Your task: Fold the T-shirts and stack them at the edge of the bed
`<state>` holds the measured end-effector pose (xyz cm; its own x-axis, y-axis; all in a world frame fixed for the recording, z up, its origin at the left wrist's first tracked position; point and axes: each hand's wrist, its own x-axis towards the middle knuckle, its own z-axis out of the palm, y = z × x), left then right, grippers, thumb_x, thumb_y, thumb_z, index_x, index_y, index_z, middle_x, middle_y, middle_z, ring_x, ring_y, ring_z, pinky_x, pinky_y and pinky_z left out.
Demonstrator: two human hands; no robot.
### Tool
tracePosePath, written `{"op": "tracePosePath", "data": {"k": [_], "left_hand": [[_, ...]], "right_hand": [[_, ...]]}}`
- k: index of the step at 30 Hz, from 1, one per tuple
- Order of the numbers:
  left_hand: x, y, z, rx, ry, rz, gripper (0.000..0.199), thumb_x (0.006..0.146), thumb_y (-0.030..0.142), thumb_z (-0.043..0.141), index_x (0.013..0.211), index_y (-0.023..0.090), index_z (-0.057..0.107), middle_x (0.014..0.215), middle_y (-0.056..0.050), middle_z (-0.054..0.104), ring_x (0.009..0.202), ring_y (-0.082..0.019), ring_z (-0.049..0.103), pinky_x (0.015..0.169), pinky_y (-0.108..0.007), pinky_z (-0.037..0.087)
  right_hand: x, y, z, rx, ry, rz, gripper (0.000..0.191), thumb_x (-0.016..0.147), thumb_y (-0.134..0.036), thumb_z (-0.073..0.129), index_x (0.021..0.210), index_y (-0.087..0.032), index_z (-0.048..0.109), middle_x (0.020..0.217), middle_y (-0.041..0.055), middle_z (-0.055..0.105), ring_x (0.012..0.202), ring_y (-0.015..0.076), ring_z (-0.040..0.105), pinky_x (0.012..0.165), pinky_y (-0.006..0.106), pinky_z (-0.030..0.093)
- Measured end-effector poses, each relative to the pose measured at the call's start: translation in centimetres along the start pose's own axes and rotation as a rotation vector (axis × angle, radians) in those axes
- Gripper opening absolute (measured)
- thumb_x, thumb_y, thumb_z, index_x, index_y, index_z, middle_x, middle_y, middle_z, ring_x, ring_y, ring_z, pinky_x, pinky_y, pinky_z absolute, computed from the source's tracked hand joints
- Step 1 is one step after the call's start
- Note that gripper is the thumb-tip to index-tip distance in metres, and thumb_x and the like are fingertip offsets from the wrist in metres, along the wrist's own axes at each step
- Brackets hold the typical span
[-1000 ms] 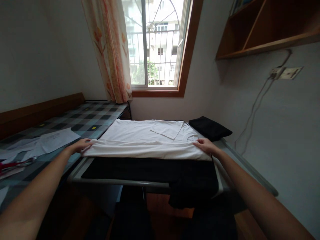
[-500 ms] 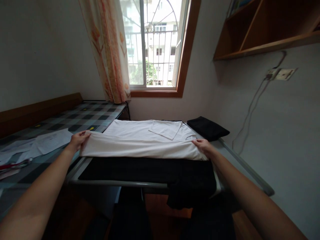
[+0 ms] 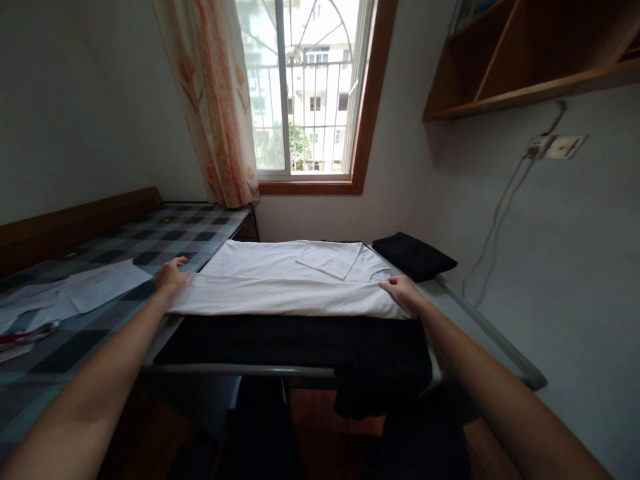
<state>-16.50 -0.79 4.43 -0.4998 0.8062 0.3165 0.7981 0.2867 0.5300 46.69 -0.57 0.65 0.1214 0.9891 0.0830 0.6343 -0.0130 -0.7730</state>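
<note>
so the white fabric t-shirt (image 3: 280, 293) is lying flat on the light grey worktop (image 3: 475, 320), right in the middle of things. a long strip along its near side is folded over, a sleeve is laid across the upper part towards 1 o'clock, and the neckline is over at 3 o'clock.

left hand (image 3: 171, 278) is at the shirt's 9 o'clock end, thumb against the folded strip and fingers slightly apart, so it's not really pinching anything. right hand (image 3: 403, 292) is over at 3 o'clock, fingers closed narrow on the folded edge by the neckline.

there's black fabric (image 3: 290, 340) spread out at 6 o'clock from the shirt, and its 5 o'clock end hangs over the near edge of the worktop. a folded black cloth (image 3: 415, 257) sits between 2 and 3 o'clock, just beside the shirt.

over at 9 o'clock there's a grey and black checked surface (image 3: 195, 233) with loose white printed papers (image 3: 100, 287) on it, plus a red and silver item (image 3: 30, 333) that's too blurry to make out. barred window (image 3: 300, 100) at 12, orange floral curtain (image 3: 215, 100) at 11, brown wooden shelf (image 3: 500, 67) up at 2 o'clock.
</note>
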Motion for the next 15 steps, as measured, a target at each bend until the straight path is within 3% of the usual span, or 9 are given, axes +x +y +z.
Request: {"op": "tracePosePath", "data": {"k": [2, 3, 6, 9, 11, 15], "left_hand": [[-0.4, 2.4, 1.5, 0.079, 0.075, 0.098, 0.034, 0.074, 0.026, 0.062, 0.106, 0.016, 0.063, 0.112, -0.012, 0.065, 0.103, -0.03, 0.06, 0.085, -0.039, 0.048], [-0.8, 4.0, 2.4, 0.061, 0.029, 0.2, 0.031, 0.076, 0.025, 0.06, 0.105, 0.016, 0.064, 0.11, -0.011, 0.066, 0.101, -0.028, 0.061, 0.088, -0.037, 0.047], [-3.0, 9.6, 5.9, -0.078, -0.209, 0.499, 0.024, 0.08, 0.027, 0.055, 0.095, 0.015, 0.068, 0.101, -0.01, 0.069, 0.094, -0.022, 0.063, 0.091, -0.034, 0.046], [-6.2, 15.3, 9.7, -0.227, -0.427, 0.72, 0.027, 0.083, 0.033, 0.053, 0.095, 0.016, 0.07, 0.097, -0.01, 0.071, 0.087, -0.021, 0.065, 0.084, -0.033, 0.05], [-8.4, 18.4, 12.0, -0.269, -0.507, 0.811, 0.03, 0.084, 0.035, 0.053, 0.1, 0.016, 0.07, 0.1, -0.01, 0.07, 0.087, -0.02, 0.065, 0.082, -0.032, 0.05], [-11.8, 22.7, 14.9, -0.201, -0.637, 0.824, 0.029, 0.087, 0.034, 0.051, 0.101, 0.017, 0.07, 0.097, -0.008, 0.071, 0.082, -0.018, 0.064, 0.074, -0.028, 0.048]], "right_hand": [[0.1, 0.0, 0.0, 0.016, -0.012, 0.006, 0.027, 0.069, -0.038, 0.063, 0.067, -0.012, 0.069, 0.062, 0.0039, 0.064, 0.062, 0.0186, 0.058, 0.058, 0.026, 0.043], [0.1, -0.1, 0.0, 0.022, -0.017, 0.009, 0.026, 0.068, -0.037, 0.063, 0.066, -0.012, 0.069, 0.062, 0.0037, 0.064, 0.062, 0.0183, 0.058, 0.059, 0.026, 0.043], [0.1, -0.3, 0.0, 0.037, -0.014, 0.021, 0.023, 0.068, -0.034, 0.065, 0.064, -0.012, 0.068, 0.062, 0.0042, 0.065, 0.063, 0.0184, 0.059, 0.062, 0.026, 0.045], [0.0, -0.7, -0.2, 0.068, -0.008, 0.037, 0.018, 0.068, -0.029, 0.066, 0.069, -0.012, 0.069, 0.067, 0.0054, 0.067, 0.067, 0.0179, 0.061, 0.065, 0.025, 0.047], [-0.1, -0.8, -0.6, 0.087, -0.022, 0.057, 0.017, 0.069, -0.027, 0.068, 0.075, -0.012, 0.07, 0.069, 0.0055, 0.067, 0.067, 0.0162, 0.061, 0.063, 0.024, 0.048], [-0.4, -0.9, -2.2, 0.053, -0.122, 0.177, 0.026, 0.071, -0.035, 0.072, 0.081, -0.011, 0.07, 0.054, 0.0003, 0.057, 0.047, 0.0109, 0.05, 0.045, 0.022, 0.043]]}}
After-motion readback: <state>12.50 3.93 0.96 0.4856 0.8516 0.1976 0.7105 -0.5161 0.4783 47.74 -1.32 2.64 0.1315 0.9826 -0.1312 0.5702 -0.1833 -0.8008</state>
